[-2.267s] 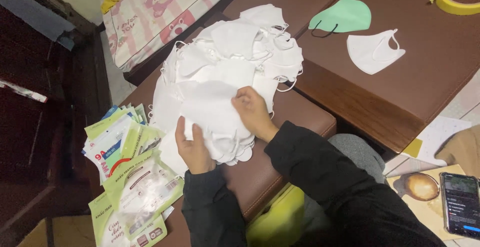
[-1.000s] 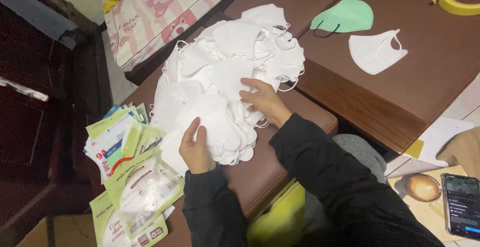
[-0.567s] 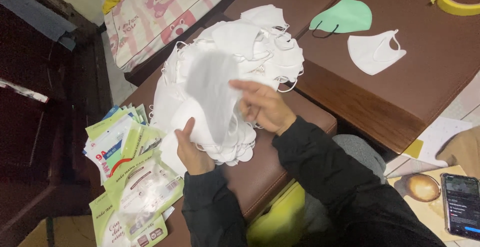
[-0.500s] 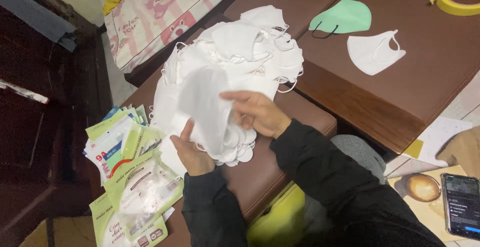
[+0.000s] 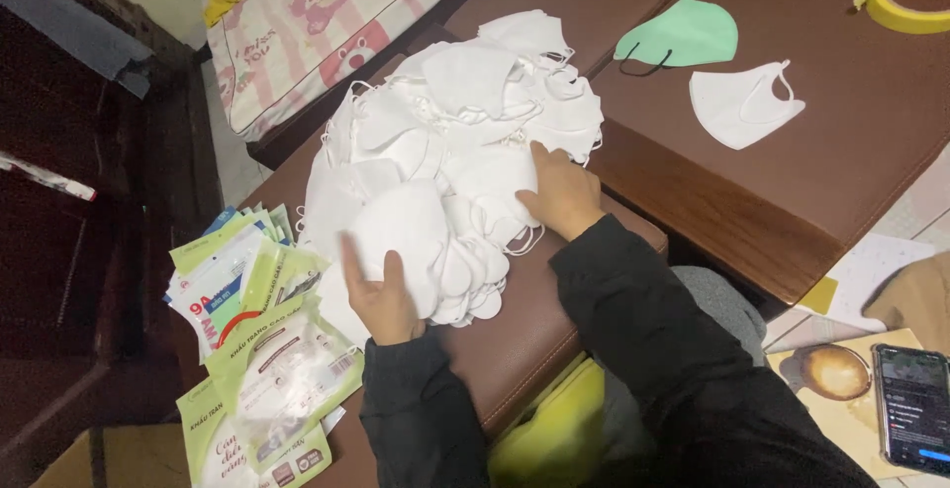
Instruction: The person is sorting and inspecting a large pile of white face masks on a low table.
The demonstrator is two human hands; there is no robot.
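Masks (image 5: 450, 142) under both hands (image 5: 381, 295)

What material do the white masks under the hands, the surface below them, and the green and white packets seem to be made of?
White masks: probably soft non-woven fabric, matte; they fold and crumple under the left hand and right hand.
Brown surface: looks like leather or imitation leather, slight sheen, padded rounded edge.
Packets: likely thin plastic film, glossy, with light reflections.
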